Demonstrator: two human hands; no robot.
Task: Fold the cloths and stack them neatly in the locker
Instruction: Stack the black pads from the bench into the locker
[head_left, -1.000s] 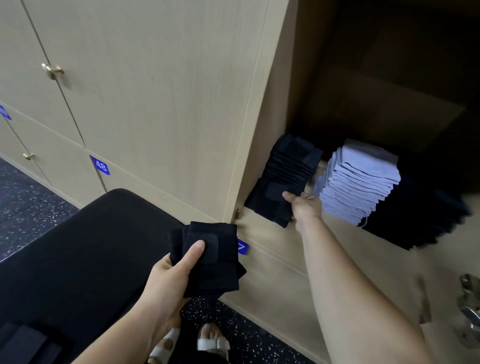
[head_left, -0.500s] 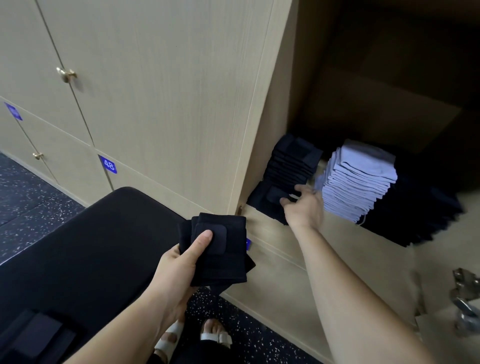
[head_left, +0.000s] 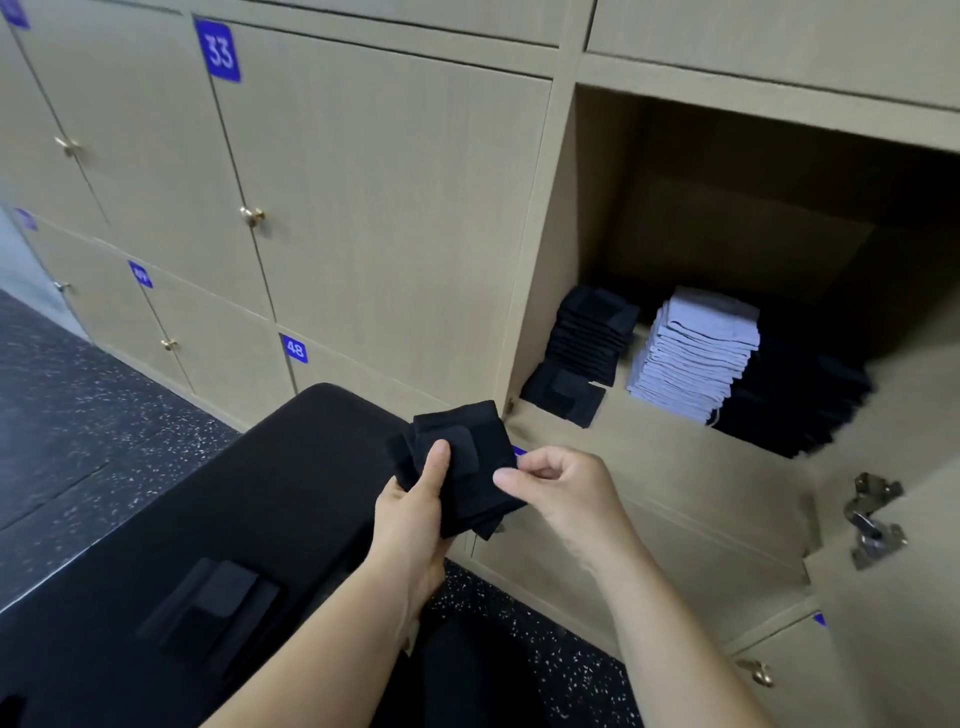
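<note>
beige lockers (head_left: 395, 208) line the wall, and the open locker (head_left: 597, 208) holds a tall black stack (head_left: 592, 332), a pale grey stack (head_left: 696, 353) and a single folded black cloth (head_left: 563, 395) lying at the front left of its shelf. over the end of the table (head_left: 234, 493) the left hand (head_left: 415, 514) grips a bundle of folded black cloths (head_left: 467, 467), thumb on top, while the right hand (head_left: 566, 488) has curled fingers and its thumb on the bundle's right edge; whether it truly pinches i cannot tell. best to lift only the top cloth, keep its fold flat and lay it square on the single one.
</note>
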